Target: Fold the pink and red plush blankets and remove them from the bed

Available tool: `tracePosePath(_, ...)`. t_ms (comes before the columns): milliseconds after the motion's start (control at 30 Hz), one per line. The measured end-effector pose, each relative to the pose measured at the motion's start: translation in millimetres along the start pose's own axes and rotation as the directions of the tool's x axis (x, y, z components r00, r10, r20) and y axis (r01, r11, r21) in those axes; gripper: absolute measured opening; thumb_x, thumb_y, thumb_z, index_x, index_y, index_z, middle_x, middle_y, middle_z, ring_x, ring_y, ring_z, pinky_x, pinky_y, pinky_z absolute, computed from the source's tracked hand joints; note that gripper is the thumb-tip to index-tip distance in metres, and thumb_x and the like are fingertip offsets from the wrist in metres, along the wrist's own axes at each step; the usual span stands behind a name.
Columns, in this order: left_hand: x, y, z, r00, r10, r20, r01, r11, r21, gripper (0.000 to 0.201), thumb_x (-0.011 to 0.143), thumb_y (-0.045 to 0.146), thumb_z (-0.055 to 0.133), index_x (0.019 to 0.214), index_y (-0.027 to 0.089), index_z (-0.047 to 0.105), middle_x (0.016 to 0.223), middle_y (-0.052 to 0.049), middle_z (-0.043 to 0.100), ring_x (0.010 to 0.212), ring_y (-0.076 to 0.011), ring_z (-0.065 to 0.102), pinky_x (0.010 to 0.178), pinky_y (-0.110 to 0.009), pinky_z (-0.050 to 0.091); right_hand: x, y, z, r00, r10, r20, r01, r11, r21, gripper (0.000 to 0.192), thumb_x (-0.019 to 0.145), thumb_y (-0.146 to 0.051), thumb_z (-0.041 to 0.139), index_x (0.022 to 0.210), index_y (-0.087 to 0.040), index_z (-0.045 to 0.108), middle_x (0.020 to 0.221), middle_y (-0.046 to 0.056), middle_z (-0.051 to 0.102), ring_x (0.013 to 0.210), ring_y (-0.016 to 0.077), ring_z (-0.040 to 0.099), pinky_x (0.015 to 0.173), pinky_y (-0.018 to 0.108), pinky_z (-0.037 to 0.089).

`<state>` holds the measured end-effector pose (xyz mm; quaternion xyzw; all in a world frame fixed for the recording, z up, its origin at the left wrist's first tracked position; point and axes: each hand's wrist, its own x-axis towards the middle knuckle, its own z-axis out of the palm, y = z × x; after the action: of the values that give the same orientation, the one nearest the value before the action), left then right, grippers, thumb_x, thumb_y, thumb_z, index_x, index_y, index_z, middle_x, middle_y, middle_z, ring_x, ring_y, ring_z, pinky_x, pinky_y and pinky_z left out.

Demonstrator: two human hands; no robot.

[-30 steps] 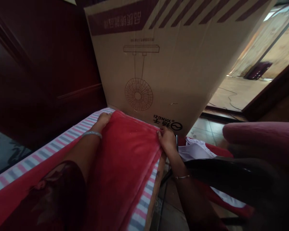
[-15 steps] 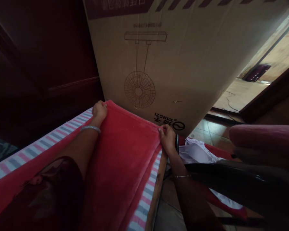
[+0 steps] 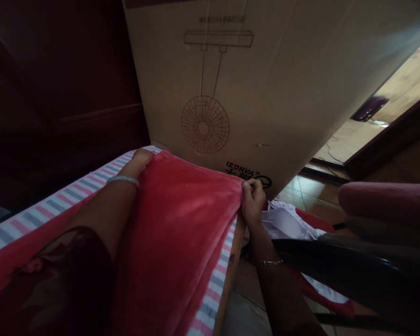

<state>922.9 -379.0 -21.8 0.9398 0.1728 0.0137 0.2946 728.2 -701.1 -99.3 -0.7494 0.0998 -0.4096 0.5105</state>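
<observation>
A plush red blanket (image 3: 182,214) lies spread over a striped pink, grey and white sheet (image 3: 70,193) on a surface with a wooden edge (image 3: 234,254). My left hand (image 3: 142,159) is closed at the blanket's far left corner, its fingertips partly hidden. The far right corner is pinched between the thumb and fingers of my right hand (image 3: 254,198), just past the wooden edge. Between the two hands the blanket's far edge runs fairly straight.
A tall cardboard box (image 3: 283,84) with a fan drawing stands against the far end. Dark red panelling (image 3: 63,70) rises at left. On the right are a black curved armrest (image 3: 336,259), a pink padded roll (image 3: 385,200) and white cloth (image 3: 289,221) low down.
My right hand has moved slightly right, drawing the blanket's corner outward. My left hand has shifted a little left, and more striped sheet shows beyond it. The view has tilted slightly.
</observation>
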Motion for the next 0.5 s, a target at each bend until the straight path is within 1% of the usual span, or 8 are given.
tracePosePath(33,-1.1,0.4,1.2,1.000,0.006,0.012,-0.006,1.000,0.016,0.037,0.094,0.040,0.064,0.123,0.017,0.062,0.121,-0.009,0.065,0.102,-0.0222,0.066,0.086,-0.043,0.058,0.6,1.1,0.6,1.000,0.019,-0.005,-0.019,1.000,-0.015,0.023,0.086,-0.047,0.048,0.082,-0.024,0.051,0.071,-0.002,0.056,0.068,0.0191,0.053,0.067,0.031,0.042)
tracePosePath(67,-2.6,0.5,2.4,1.000,0.016,0.018,-0.017,0.999,0.033,0.035,0.094,0.041,0.064,0.119,0.017,0.064,0.117,-0.008,0.067,0.100,-0.0217,0.067,0.086,-0.042,0.057,1.5,2.1,2.0,0.999,0.037,0.015,-0.036,0.998,-0.048,0.021,0.085,-0.045,0.049,0.081,-0.024,0.051,0.071,-0.001,0.057,0.069,0.0199,0.054,0.068,0.032,0.042)
tracePosePath(133,-6.1,0.0,4.0,0.999,0.047,0.015,-0.048,0.996,0.071,0.030,0.095,0.044,0.061,0.104,0.017,0.069,0.105,-0.007,0.070,0.096,-0.0225,0.068,0.085,-0.039,0.056,3.5,3.4,6.0,0.993,0.065,0.097,-0.050,0.987,-0.155,0.016,0.082,-0.040,0.049,0.078,-0.024,0.050,0.073,0.002,0.060,0.071,0.0218,0.056,0.071,0.034,0.043)
tracePosePath(200,-9.5,-1.0,4.3,0.997,0.082,0.002,-0.082,0.991,0.103,0.033,0.095,0.047,0.058,0.086,0.018,0.071,0.092,-0.007,0.072,0.093,-0.0252,0.069,0.082,-0.036,0.053,5.2,3.2,9.9,0.984,0.082,0.158,-0.041,0.968,-0.248,0.012,0.080,-0.037,0.050,0.076,-0.025,0.049,0.076,0.005,0.063,0.074,0.0234,0.058,0.072,0.035,0.043)
tracePosePath(267,-11.9,-2.2,3.9,0.993,0.116,-0.004,-0.114,0.986,0.119,0.039,0.094,0.052,0.054,0.076,0.020,0.069,0.082,-0.008,0.072,0.088,-0.0270,0.070,0.077,-0.034,0.051,6.1,2.4,12.0,0.981,0.096,0.166,-0.047,0.960,-0.277,0.011,0.081,-0.036,0.049,0.077,-0.025,0.048,0.079,0.006,0.065,0.076,0.0243,0.059,0.073,0.036,0.044)
tracePosePath(400,-12.6,-3.0,2.1,0.986,0.166,0.017,-0.167,0.978,0.127,0.046,0.091,0.060,0.053,0.071,0.022,0.068,0.074,-0.007,0.070,0.079,-0.0259,0.069,0.069,-0.032,0.048,5.6,1.6,10.8,0.981,0.097,0.167,-0.047,0.958,-0.283,0.012,0.083,-0.036,0.047,0.080,-0.025,0.049,0.081,0.007,0.066,0.076,0.0250,0.061,0.073,0.037,0.044)
tracePosePath(467,-12.2,-2.5,1.6,0.986,0.168,0.005,-0.167,0.976,0.137,0.040,0.090,0.054,0.057,0.073,0.020,0.068,0.077,-0.008,0.071,0.083,-0.0271,0.069,0.071,-0.033,0.048,4.8,1.9,9.8,0.983,0.081,0.167,-0.025,0.950,-0.311,0.012,0.084,-0.035,0.047,0.080,-0.024,0.049,0.080,0.007,0.066,0.076,0.0251,0.060,0.073,0.037,0.043)
tracePosePath(500,-12.2,-2.2,1.7,0.986,0.169,-0.017,-0.165,0.976,0.141,0.036,0.091,0.049,0.058,0.078,0.018,0.069,0.082,-0.010,0.072,0.089,-0.0282,0.068,0.075,-0.033,0.048,4.5,2.2,9.6,0.983,0.072,0.166,-0.013,0.944,-0.330,0.011,0.084,-0.035,0.047,0.079,-0.024,0.049,0.080,0.007,0.066,0.076,0.0252,0.060,0.074,0.037,0.043)
